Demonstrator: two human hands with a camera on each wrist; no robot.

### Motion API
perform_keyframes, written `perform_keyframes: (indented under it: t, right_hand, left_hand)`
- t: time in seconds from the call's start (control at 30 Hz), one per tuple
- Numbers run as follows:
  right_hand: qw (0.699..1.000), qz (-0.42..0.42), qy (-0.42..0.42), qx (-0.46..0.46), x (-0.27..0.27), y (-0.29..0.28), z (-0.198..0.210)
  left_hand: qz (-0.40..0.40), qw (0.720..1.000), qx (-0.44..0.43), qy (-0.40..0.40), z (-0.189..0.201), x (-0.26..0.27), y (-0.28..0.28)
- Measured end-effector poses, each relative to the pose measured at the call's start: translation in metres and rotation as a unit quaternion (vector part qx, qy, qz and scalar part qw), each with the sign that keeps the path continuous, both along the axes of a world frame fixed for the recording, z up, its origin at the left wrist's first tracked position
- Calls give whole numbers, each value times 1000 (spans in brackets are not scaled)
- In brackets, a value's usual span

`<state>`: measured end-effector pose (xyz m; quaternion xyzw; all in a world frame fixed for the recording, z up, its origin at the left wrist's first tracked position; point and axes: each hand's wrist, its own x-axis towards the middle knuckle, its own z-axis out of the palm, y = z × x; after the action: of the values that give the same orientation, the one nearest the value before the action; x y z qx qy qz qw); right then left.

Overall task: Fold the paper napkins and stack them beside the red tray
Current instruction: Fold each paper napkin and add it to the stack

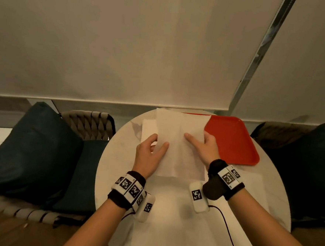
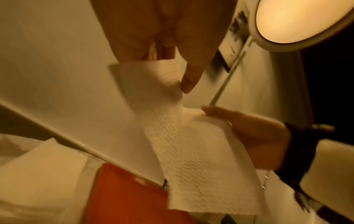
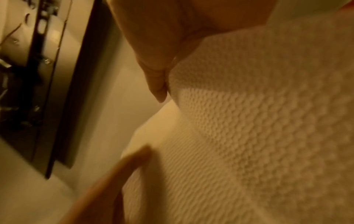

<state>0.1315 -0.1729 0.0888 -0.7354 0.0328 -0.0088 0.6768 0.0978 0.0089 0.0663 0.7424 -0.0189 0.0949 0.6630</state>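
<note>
Pinching a napkin (image 1: 179,143) between them, left hand (image 1: 148,156) and right hand (image 1: 204,147) hold it above the table (image 1: 259,187).

**A dim lounge or café-style seating corner**

A small round white surface (image 1: 268,188) stands before a lowered pale roller blind (image 1: 124,53). Woven-strap chairs (image 1: 88,123) with dark teal cushions (image 1: 31,148) flank it. A red tray (image 1: 233,139) lies on top, and warm light tints everything amber.
</note>
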Motion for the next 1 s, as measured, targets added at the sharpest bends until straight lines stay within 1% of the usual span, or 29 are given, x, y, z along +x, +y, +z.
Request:
perform_keyframes:
  t: [0.1, 0.17, 0.27, 0.37, 0.43, 0.5, 0.53, 0.63, 0.7, 0.77, 0.83, 0.9, 0.97, 1.0]
  right_hand:
    - [999, 38, -27, -21, -6, 19, -3]
    - [997, 62, -37, -29, -9, 29, -6]
    - [994, 107, -1, 1, -14, 38, -6]
    - [987, 149, 38, 43, -14, 39, -9]
    - [982, 171, 54, 50, -10, 39, -13]
    - [984, 168, 55, 40, -3, 37, -18]
    - [987, 150, 47, 24, 1, 35, -21]
    - [994, 87, 37, -57, 18, 27, -37]
    - [991, 99, 69, -61, 26, 25, -50]
    - [986, 130, 99, -26, 30, 28, -63]
    - [983, 147, 110, -26, 37, 34, -75]
    - [980, 153, 108, -66, 49, 42, -90]
    - [978, 149, 111, -99, 67, 49, -103]
    - [977, 144, 112, -113, 78, 53, -108]
  left_hand:
    - [-35, 999, 22, -6, -4, -1, -5]
    - [-51, 999, 8, -9, -5, -2, -7]
    - [-53, 998, -41, -5, -7, -2, -7]
    - [-29, 990, -132, 51, -11, -1, -3]
    - [-13, 985, -157, 69, -17, 1, 2]
    - [1, 988, -135, 70, -24, 5, 8]
    - [7, 990, -124, 68, -27, 8, 10]
    - [17, 989, -130, 69, -35, 16, 17]
    - [11, 984, -157, 78, -40, 22, 20]
    - [3, 981, -166, 96, -52, 28, 23]
    - [-3, 984, -135, 113, -69, 35, 27]
    - [4, 992, -40, 122, -86, 46, 34]
    - [16, 990, 62, 125, -99, 63, 40]
    - [20, 988, 93, 122, -104, 74, 43]
